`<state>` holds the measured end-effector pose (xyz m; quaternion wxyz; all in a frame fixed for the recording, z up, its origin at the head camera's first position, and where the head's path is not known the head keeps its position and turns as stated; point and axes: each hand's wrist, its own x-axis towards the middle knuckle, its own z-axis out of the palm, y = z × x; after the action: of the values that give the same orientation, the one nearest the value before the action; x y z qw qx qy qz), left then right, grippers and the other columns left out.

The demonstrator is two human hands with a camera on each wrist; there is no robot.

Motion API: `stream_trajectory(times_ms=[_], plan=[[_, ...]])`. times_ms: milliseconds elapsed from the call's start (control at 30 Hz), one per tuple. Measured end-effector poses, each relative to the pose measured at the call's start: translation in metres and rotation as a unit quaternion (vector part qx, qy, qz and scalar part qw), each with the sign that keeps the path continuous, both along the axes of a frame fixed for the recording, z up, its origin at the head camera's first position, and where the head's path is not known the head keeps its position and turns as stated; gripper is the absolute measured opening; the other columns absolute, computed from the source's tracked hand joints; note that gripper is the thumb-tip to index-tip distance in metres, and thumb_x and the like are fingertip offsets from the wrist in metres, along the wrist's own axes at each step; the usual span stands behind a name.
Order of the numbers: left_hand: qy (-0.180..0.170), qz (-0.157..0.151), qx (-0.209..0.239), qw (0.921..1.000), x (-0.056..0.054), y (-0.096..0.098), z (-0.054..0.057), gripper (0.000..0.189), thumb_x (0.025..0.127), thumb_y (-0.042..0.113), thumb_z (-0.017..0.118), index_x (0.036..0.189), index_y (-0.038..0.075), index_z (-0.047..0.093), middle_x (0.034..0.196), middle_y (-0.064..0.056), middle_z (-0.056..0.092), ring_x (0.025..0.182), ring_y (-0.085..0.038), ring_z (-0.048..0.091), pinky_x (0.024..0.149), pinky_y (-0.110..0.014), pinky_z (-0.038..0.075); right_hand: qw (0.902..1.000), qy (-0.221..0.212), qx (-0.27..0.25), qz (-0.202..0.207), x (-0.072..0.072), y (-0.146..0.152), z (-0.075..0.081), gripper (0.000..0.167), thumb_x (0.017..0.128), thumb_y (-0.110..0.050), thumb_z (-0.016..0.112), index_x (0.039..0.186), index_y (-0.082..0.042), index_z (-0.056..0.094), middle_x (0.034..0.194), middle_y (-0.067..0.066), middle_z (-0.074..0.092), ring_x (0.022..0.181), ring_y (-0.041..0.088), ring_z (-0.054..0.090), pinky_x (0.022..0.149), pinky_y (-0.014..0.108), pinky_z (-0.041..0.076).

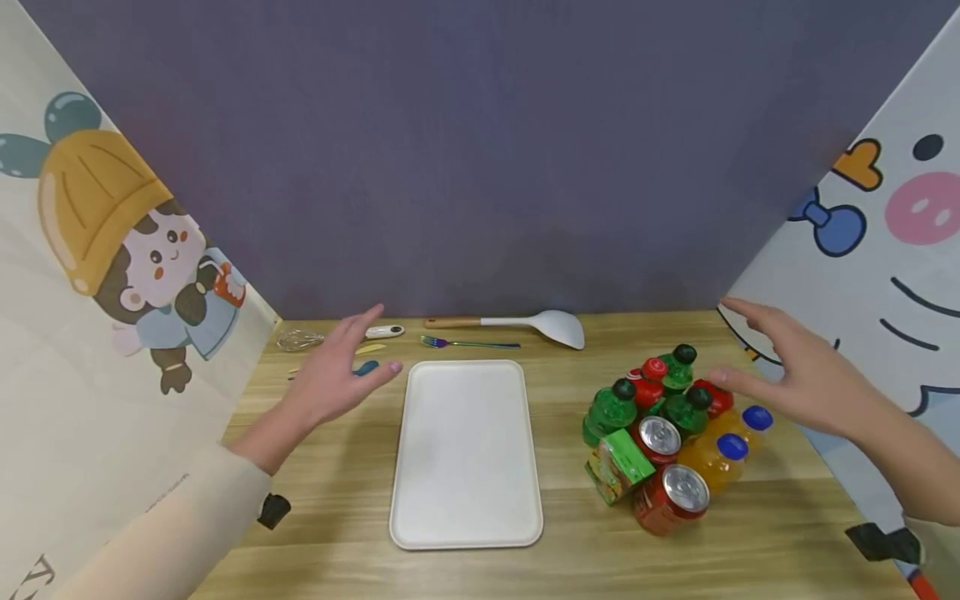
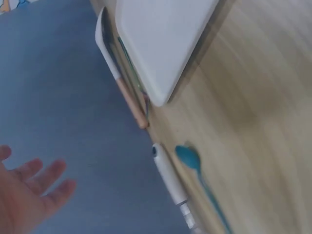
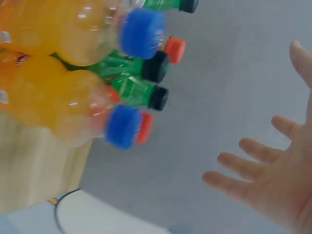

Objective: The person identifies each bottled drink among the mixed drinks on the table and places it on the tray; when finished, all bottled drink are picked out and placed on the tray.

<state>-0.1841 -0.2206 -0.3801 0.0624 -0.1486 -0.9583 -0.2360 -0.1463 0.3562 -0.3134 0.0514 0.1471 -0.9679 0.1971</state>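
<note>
My left hand (image 1: 336,372) is raised over the table's left side with its fingers extended, holding nothing. Below and behind it lie a whisk (image 1: 300,340) and a teal spoon (image 2: 189,157), partly hidden by the hand in the head view. A white tray (image 1: 467,454) lies between the two hands. On the right, my right hand (image 1: 806,375) hovers with fingers spread and nothing in its grasp. Nearest to it is a cluster of drinks: green bottles (image 1: 609,411), orange drink bottles (image 3: 73,105) with blue caps, red cans (image 1: 671,500) and a green carton (image 1: 621,465).
Along the back edge lie a spatula (image 1: 555,327) with a wooden handle and a shiny multicoloured fork (image 1: 472,343). A dark grey wall (image 1: 487,167) closes off the back. Cartoon-printed panels (image 1: 67,400) flank the table (image 1: 322,533) on both sides.
</note>
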Motion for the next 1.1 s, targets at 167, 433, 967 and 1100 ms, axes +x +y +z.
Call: stream_trajectory(times_ms=[167,433,967,1100], plan=[[-0.071,0.015,0.093,0.993,0.001,-0.005,-0.017,0.081,0.098,0.058,0.059,0.164,0.027,0.024,0.156,-0.014,0.045,0.121,-0.035,0.064,0.094,-0.058,0.058,0.9992,-0.015,-0.019,-0.032,0.012,0.021,-0.019,0.096,0.09,-0.035,0.079,0.164,-0.013,0.022,0.161,0.031,0.029,0.127,0.061,0.042,0.089,0.087,0.038],[-0.176,0.041,0.181,0.9667,-0.001,-0.012,-0.061,0.08,0.1,0.048,0.062,0.163,0.015,0.025,0.145,-0.023,0.054,0.096,-0.034,0.072,0.071,-0.034,0.062,0.9933,-0.071,-0.076,-0.05,0.026,0.043,-0.052,0.092,0.096,-0.028,0.074,0.164,-0.008,0.015,0.16,0.037,0.023,0.126,0.07,0.038,0.086,0.087,0.037],[-0.283,0.073,0.315,0.9029,0.001,0.0,-0.114,0.068,0.101,0.017,0.062,0.159,0.003,0.03,0.132,-0.028,0.055,0.087,-0.032,0.072,0.064,-0.041,0.065,0.9866,-0.094,-0.119,-0.061,0.037,0.066,-0.094,0.076,0.1,-0.026,0.069,0.158,0.0,0.027,0.152,0.037,0.036,0.12,0.067,0.045,0.069,0.035,0.066],[-0.306,0.085,0.32,0.8926,0.002,0.004,-0.121,0.066,0.101,0.018,0.062,0.158,0.004,0.033,0.134,-0.028,0.057,0.088,-0.029,0.071,0.067,-0.041,0.067,0.9847,-0.113,-0.113,-0.069,0.039,0.067,-0.102,0.071,0.101,-0.028,0.067,0.154,0.002,0.032,0.15,0.038,0.039,0.121,0.069,0.044,0.072,0.06,0.063]])
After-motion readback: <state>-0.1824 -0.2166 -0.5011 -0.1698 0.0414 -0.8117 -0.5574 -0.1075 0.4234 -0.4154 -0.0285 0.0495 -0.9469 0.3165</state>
